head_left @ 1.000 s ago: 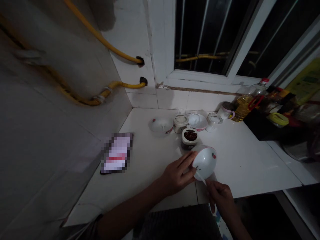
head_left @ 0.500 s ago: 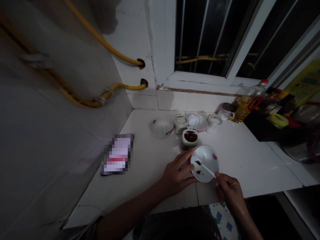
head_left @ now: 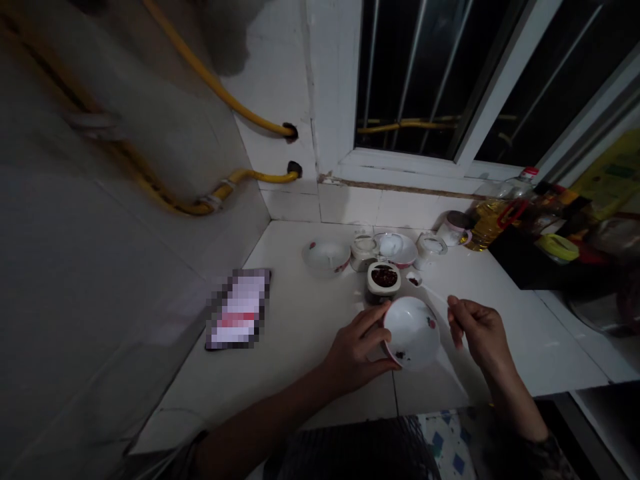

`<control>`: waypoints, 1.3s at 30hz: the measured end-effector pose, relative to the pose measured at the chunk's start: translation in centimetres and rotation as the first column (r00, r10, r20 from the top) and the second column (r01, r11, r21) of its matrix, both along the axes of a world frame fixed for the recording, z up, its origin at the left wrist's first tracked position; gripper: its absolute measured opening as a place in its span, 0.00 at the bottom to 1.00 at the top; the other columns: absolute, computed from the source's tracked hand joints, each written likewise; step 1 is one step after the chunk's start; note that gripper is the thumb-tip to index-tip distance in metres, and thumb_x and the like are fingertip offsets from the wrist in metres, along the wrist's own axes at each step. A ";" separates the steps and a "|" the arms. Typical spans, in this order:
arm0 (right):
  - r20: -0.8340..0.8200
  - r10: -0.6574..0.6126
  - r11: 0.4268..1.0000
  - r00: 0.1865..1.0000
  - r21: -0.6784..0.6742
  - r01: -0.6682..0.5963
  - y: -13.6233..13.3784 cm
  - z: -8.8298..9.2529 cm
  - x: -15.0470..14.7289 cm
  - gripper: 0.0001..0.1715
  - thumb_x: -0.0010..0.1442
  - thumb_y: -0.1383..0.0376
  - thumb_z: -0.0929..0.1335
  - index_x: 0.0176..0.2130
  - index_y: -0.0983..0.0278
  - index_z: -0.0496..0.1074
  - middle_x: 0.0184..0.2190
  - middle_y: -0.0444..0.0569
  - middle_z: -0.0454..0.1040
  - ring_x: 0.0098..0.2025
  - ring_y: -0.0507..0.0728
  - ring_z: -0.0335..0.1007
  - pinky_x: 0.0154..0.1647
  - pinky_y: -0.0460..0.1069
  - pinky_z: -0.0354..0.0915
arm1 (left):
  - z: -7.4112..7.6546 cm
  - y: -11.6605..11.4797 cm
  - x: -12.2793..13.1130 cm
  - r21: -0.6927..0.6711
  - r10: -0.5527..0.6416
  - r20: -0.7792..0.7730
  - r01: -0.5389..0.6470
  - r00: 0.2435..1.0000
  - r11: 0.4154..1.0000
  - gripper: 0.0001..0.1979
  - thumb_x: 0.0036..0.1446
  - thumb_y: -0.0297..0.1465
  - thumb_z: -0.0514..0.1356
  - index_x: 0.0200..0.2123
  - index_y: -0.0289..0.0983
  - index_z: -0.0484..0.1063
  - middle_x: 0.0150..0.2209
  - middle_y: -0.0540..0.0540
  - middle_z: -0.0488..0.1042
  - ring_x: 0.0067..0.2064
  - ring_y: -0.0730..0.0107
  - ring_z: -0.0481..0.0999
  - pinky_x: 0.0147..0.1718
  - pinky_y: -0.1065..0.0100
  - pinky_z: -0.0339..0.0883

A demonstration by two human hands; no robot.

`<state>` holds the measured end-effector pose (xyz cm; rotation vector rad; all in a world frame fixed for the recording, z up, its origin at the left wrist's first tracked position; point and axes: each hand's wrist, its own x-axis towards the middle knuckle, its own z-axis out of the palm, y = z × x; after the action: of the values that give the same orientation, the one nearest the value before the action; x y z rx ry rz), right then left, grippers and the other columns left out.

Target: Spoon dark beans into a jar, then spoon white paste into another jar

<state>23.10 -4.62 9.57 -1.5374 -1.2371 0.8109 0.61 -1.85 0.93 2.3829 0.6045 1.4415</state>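
Note:
My left hand point(head_left: 361, 343) grips the left rim of a white bowl point(head_left: 414, 327) with a pink edge and a flower motif. A few dark bits lie low inside it. Pinched in my right hand point(head_left: 477, 327) is the handle end of a small white spoon point(head_left: 434, 291). Its scoop carries some dark reddish flakes and hovers beyond the bowl, to the right of an open seasoning jar point(head_left: 383, 277). That jar holds dark red-brown flakes and stands just behind the bowl.
Behind the jar stand a second bowl point(head_left: 327, 259), a bowl point(head_left: 407, 252) and two lidded-type jars of white contents point(head_left: 365, 250). A mug point(head_left: 451, 230), an oil bottle point(head_left: 493, 217) and a black box point(head_left: 520, 260) line the right. A blurred flat object point(head_left: 239, 310) lies left.
The spoon has come up out of the bowl and moved away toward the jar's right side, with dark flakes in its scoop. My left hand stays on the bowl.

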 end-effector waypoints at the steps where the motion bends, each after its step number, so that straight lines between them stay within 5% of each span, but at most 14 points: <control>1: 0.031 0.001 1.000 1.000 0.019 -0.001 0.9 0.3 -0.1 0.31 0.50 0.40 0.69 0.18 0.63 0.67 0.08 0.40 0.61 0.10 0.48 0.55 0.16 0.45 0.57 | 0.0 0.0 0.0 -0.002 -0.001 0.001 0.001 1.000 1.000 0.17 0.56 0.42 0.65 0.40 0.36 0.70 0.59 0.31 0.66 0.58 0.55 0.69 0.51 0.57 0.71; 7: 0.412 -0.014 0.989 0.911 0.142 -0.049 4.3 0.0 -1.1 0.34 0.58 0.39 0.62 0.20 0.63 0.67 0.09 0.42 0.63 0.13 0.50 0.58 0.18 0.45 0.55 | 0.0 0.1 0.1 -0.006 0.030 -0.015 -0.030 0.999 1.000 0.18 0.55 0.44 0.65 0.39 0.35 0.71 0.58 0.32 0.67 0.57 0.55 0.70 0.50 0.57 0.72; 13: 0.872 -0.137 0.926 0.470 0.281 -0.251 4.5 -1.1 -1.4 0.33 0.69 0.51 0.56 0.24 0.65 0.73 0.14 0.48 0.70 0.17 0.51 0.64 0.21 0.46 0.50 | 0.5 -0.1 0.0 -0.031 0.018 -0.022 -0.018 1.000 0.999 0.18 0.55 0.44 0.65 0.38 0.35 0.72 0.57 0.32 0.68 0.57 0.54 0.70 0.51 0.57 0.71; 16: 0.931 -0.259 0.873 0.259 0.340 -0.349 4.4 -1.0 -1.5 0.32 0.70 0.55 0.56 0.23 0.65 0.72 0.16 0.49 0.72 0.18 0.51 0.64 0.22 0.47 0.49 | 0.5 -0.1 -0.1 -0.035 0.015 -0.035 -0.016 0.999 0.999 0.17 0.55 0.44 0.65 0.39 0.35 0.72 0.58 0.33 0.67 0.57 0.53 0.70 0.51 0.56 0.72; 19: 0.929 -0.330 0.826 0.169 0.371 -0.424 4.3 -0.5 -1.6 0.29 0.70 0.59 0.59 0.21 0.64 0.70 0.17 0.47 0.72 0.18 0.50 0.62 0.24 0.47 0.51 | 0.2 0.0 -0.1 -0.028 0.013 -0.027 -0.014 1.000 1.000 0.18 0.55 0.44 0.65 0.39 0.35 0.71 0.58 0.33 0.67 0.58 0.53 0.69 0.51 0.55 0.71; 21: 0.916 -0.348 0.792 0.198 0.400 -0.461 4.0 0.0 -1.5 0.27 0.69 0.60 0.61 0.20 0.64 0.69 0.15 0.46 0.70 0.18 0.50 0.61 0.25 0.47 0.52 | 0.1 0.1 0.0 -0.018 0.014 -0.020 -0.014 1.000 1.000 0.18 0.55 0.43 0.65 0.39 0.35 0.71 0.58 0.32 0.67 0.58 0.53 0.69 0.51 0.55 0.71; 24: 0.877 -0.300 0.762 0.375 0.456 -0.459 2.6 0.9 -0.9 0.24 0.67 0.60 0.63 0.22 0.64 0.71 0.16 0.46 0.71 0.18 0.50 0.62 0.24 0.46 0.55 | 0.0 0.2 0.0 0.005 0.014 -0.014 -0.014 1.000 1.000 0.17 0.56 0.43 0.65 0.39 0.35 0.71 0.59 0.32 0.66 0.58 0.52 0.68 0.50 0.55 0.72; 27: 0.771 -0.132 0.834 0.623 0.426 -0.351 0.2 1.4 0.1 0.20 0.67 0.60 0.63 0.25 0.64 0.72 0.19 0.46 0.72 0.19 0.50 0.64 0.24 0.45 0.58 | 0.3 0.3 -0.1 0.033 0.004 -0.010 -0.004 1.000 0.999 0.17 0.57 0.43 0.63 0.39 0.35 0.70 0.60 0.30 0.65 0.60 0.52 0.67 0.51 0.56 0.71; 29: 0.689 0.048 0.912 0.723 0.264 -0.313 -1.5 1.4 0.9 0.23 0.66 0.57 0.63 0.22 0.63 0.70 0.15 0.43 0.66 0.17 0.49 0.60 0.21 0.45 0.57 | 0.6 0.2 -0.2 0.053 -0.006 -0.021 0.008 1.000 0.999 0.16 0.58 0.42 0.63 0.40 0.34 0.70 0.60 0.30 0.64 0.61 0.52 0.66 0.53 0.55 0.70; 33: 0.542 0.312 0.947 0.780 -0.108 -0.304 -3.7 0.2 1.9 0.29 0.62 0.49 0.63 0.18 0.63 0.65 0.15 0.41 0.59 0.19 0.49 0.53 0.18 0.45 0.52 | 1.1 0.0 -0.2 0.159 -0.014 -0.049 0.022 0.999 0.987 0.14 0.61 0.40 0.60 0.40 0.34 0.69 0.60 0.29 0.64 0.62 0.51 0.64 0.53 0.54 0.71; 39: 0.423 0.313 0.946 0.850 -0.220 -0.239 -4.4 -1.4 3.0 0.30 0.60 0.47 0.64 0.17 0.63 0.61 0.14 0.39 0.54 0.18 0.48 0.49 0.18 0.44 0.50 | 0.9 -0.1 -0.2 0.314 0.026 -0.101 0.007 0.995 0.949 0.13 0.63 0.38 0.58 0.39 0.32 0.68 0.57 0.27 0.66 0.61 0.50 0.65 0.52 0.55 0.72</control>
<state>26.09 -9.05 8.20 -1.7672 -1.8097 0.7698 0.44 -1.96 1.81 2.7157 0.4360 1.5239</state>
